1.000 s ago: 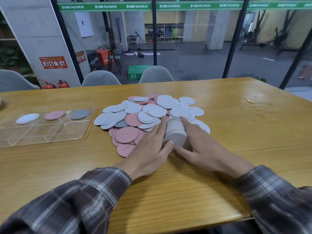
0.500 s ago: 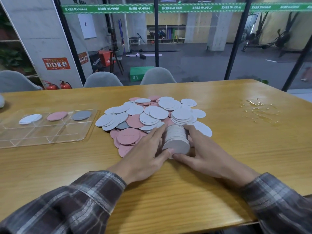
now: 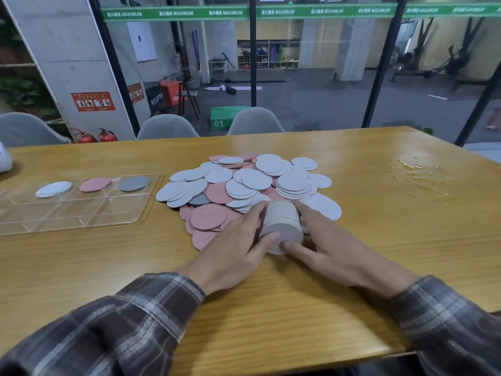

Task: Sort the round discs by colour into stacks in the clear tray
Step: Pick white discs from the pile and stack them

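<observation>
1. A stack of discs (image 3: 282, 222) lies tipped on its side in the middle of the bench (image 3: 271, 321). It is at the near edge of a big pile of discs (image 3: 244, 183). Its pale round face points toward the person.
2. The left hand (image 3: 233, 248) holds the left side of the stack. Its grip is closed on the stack. The fingers lie along the side and the thumb touches the front face.
3. The right hand (image 3: 333, 248) holds the right side. Its grip is closed on the stack too, with one finger low on the front face.
4. The pile has white, pink and a few grey discs. They are all mixed up and lie over each other.
5. The clear tray (image 3: 81, 225) sits on the bench just beside the pile, on the left.
6. Three discs lie in the tray's back row, each in its own box. From left to right they are a white disc (image 3: 53, 189), a pink disc (image 3: 95, 184) and a grey disc (image 3: 134, 183).
7. A wet patch (image 3: 417, 175) shines on the bench far to the right, well apart from the pile.
8. Both arms wear checked sleeves (image 3: 122, 321).
9. Grey chairs (image 3: 165, 127) stand behind the bench.
</observation>
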A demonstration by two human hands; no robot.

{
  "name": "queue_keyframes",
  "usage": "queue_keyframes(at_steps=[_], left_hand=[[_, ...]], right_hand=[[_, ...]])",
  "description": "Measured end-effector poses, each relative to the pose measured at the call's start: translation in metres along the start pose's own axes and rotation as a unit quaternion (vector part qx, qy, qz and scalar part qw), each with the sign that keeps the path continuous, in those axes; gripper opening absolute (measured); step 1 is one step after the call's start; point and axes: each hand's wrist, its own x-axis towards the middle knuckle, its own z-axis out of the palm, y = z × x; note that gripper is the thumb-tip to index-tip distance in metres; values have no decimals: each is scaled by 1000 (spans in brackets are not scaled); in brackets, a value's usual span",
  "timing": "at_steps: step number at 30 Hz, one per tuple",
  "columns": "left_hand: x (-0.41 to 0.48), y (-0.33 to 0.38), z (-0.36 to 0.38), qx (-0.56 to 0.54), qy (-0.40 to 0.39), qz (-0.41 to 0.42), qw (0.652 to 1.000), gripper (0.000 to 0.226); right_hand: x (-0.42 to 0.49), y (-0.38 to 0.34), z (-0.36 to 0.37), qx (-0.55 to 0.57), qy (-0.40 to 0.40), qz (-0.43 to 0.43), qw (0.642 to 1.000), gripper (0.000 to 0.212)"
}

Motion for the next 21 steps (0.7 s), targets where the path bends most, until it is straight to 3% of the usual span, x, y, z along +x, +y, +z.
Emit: queue_keyframes(at_steps=[5, 11, 15, 21], left_hand=[[0, 2, -7, -81, 39, 2, 996, 54], [4, -7, -26, -160, 47, -38, 985, 57], [-4, -14, -54, -183, 70, -44, 980, 49], [-33, -43, -108, -196, 101, -58, 974, 49]], right_hand=[[-3, 3, -12, 12, 25, -9, 1000, 56], [4, -4, -15, 43, 33, -3, 999, 53], [25, -22, -12, 79, 36, -4, 996, 45], [79, -59, 10, 81, 5, -46, 996, 53]])
